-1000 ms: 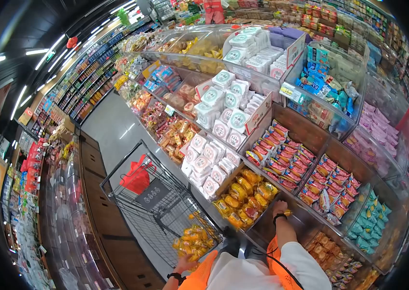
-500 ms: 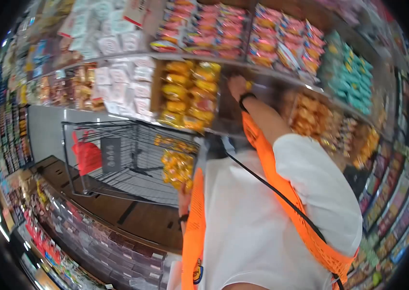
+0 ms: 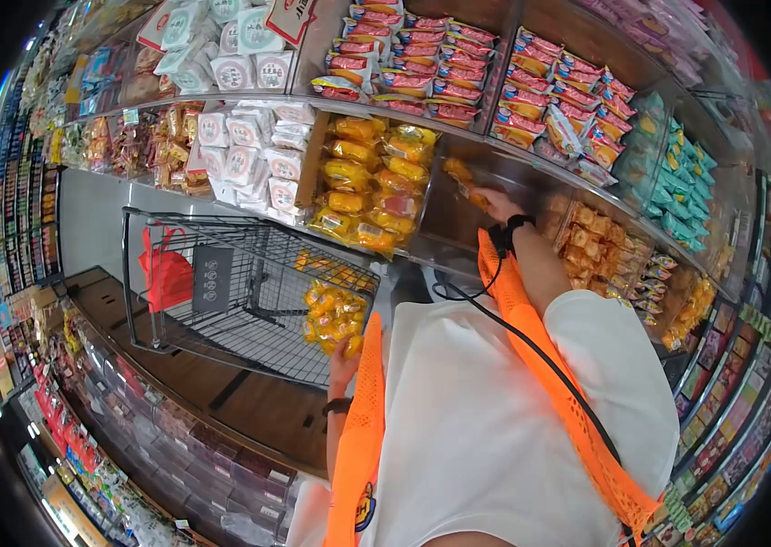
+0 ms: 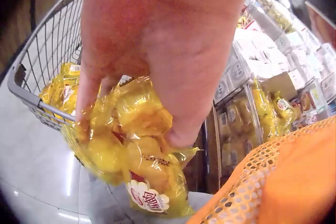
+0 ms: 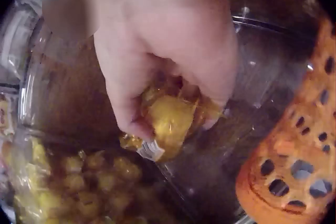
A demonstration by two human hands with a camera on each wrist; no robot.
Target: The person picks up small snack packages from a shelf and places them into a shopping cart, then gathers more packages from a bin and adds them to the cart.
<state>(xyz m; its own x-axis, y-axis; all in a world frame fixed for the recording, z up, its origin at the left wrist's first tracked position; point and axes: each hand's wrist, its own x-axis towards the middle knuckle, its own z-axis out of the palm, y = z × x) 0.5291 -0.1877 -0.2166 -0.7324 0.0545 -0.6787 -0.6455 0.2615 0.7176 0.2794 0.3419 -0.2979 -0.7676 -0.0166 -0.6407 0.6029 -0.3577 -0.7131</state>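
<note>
In the left wrist view my left hand [image 4: 157, 40] grips yellow-wrapped packages [image 4: 152, 166], with the cart's rim beside it. More yellow packages [image 3: 335, 314] lie at the cart's near end in the head view, beside the left hand [image 3: 344, 365]. My right hand [image 3: 498, 206] is inside a dark bin [image 3: 445, 214]; in the right wrist view the right hand [image 5: 168, 40] pinches a yellow-wrapped package [image 5: 170, 121] between thumb and fingers. Another yellow package [image 3: 458, 170] lies near the bin's upper left corner. A bin of stacked yellow packages [image 3: 349, 176] adjoins on the left.
The wire cart [image 3: 249, 310] holds a red bag [image 3: 165, 269] at its far end. Around the dark bin are pink packets [image 3: 527, 87], orange-brown snacks [image 3: 591, 246], teal packets [image 3: 680, 182] and white round-labelled packs [image 3: 244, 146]. A wooden shelf base [image 3: 194, 383] runs beside the cart.
The head view has turned downward, shifting the bins up and left. My right hand has stayed in the dark bin, with its yellow package now visible. The left hand remains by the cart's near end.
</note>
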